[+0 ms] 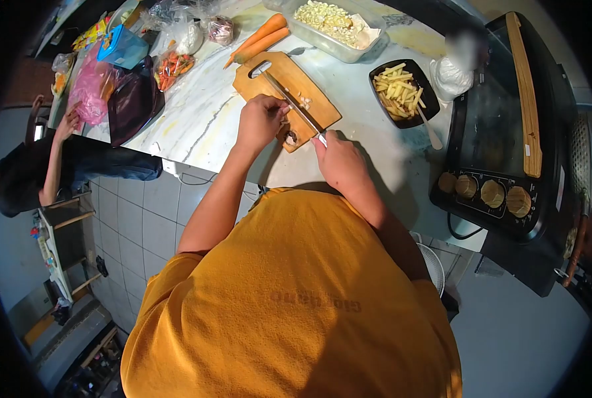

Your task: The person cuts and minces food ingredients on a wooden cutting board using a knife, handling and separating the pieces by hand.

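A wooden cutting board (248,85) lies at an angle on the marble-look counter. My right hand (343,162) grips the pale handle of a kitchen knife (302,114), whose blade slants across the board toward its handle slot. My left hand (261,123) is closed over the board's near side, fingertips pinched together close to the blade. What they pinch is too small to make out. Small pale chopped pieces (305,101) lie beyond the blade. A dark, skin-like scrap (290,138) rests near the board's lower corner, between my hands.
Two carrots (261,40) lie behind the board, near a plastic tub (339,52) of pale chopped food. Right of them are a black dish (405,93) of cut strips with a spoon and a black oven (495,119). Bags and another person (37,166) are at left.
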`<state>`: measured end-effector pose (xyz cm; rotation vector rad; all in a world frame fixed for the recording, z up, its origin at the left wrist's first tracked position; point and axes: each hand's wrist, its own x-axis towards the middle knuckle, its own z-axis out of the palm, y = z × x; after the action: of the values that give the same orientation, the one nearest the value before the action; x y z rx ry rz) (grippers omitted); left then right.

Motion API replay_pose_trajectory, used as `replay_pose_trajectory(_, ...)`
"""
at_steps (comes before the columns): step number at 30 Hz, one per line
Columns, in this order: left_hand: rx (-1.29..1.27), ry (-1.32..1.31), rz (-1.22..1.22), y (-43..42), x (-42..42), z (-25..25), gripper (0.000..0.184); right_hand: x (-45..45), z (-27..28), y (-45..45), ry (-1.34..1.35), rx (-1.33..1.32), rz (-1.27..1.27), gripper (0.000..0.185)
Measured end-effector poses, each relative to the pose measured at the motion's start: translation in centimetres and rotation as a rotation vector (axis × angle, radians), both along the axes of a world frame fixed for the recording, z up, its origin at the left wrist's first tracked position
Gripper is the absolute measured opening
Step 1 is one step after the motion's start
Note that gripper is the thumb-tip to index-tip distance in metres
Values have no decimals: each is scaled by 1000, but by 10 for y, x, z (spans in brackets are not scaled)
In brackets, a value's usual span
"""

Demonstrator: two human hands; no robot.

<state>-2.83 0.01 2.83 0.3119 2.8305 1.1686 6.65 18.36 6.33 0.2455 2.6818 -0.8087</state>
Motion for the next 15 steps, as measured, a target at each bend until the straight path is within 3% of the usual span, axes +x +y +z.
replay_pose_trajectory(8,4,63,-9,-1,-1,-3,18,-7,0,-2,-42,-16,7,39)
replay_pose_trajectory(10,64,68,2,0,0,-2,9,-9,0,-3,-50,-7,4,39)
replay_pose_trajectory(15,62,12,-6,1,0,2,14,-15,-7,-5,-34,12,20,39)
